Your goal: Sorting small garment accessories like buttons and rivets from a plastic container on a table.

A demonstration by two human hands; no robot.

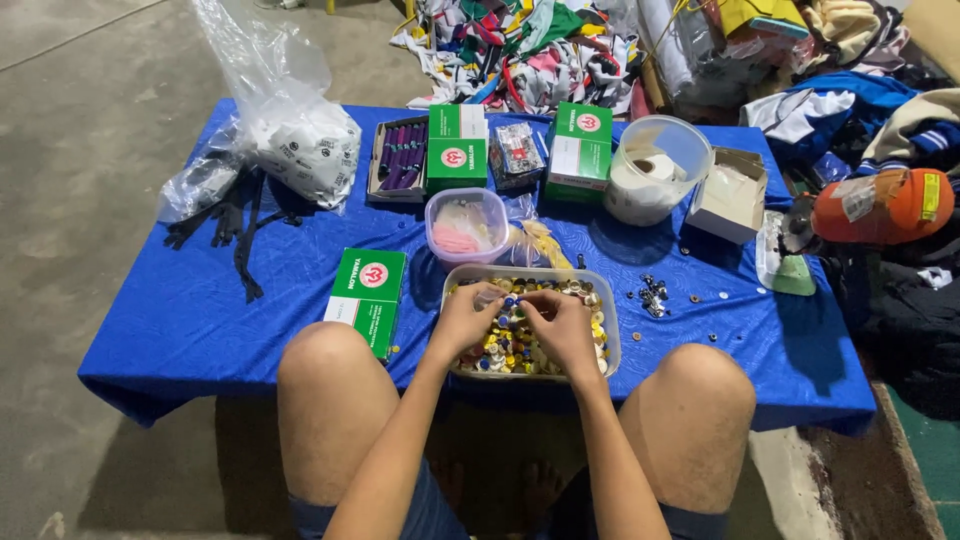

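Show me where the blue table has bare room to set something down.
Free: the table's left stretch, between the black straps and the near green box; also the near-right corner past the metal bits. Crowded: the back row of boxes and tub, and the middle, where both hands work in the button tray.

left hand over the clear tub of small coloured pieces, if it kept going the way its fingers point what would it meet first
The left hand points up and rightward across the clear plastic tub of small coloured pieces. It would most likely first meet the right hand, whose fingertips nearly touch it above the pieces, though depth is hard to judge.
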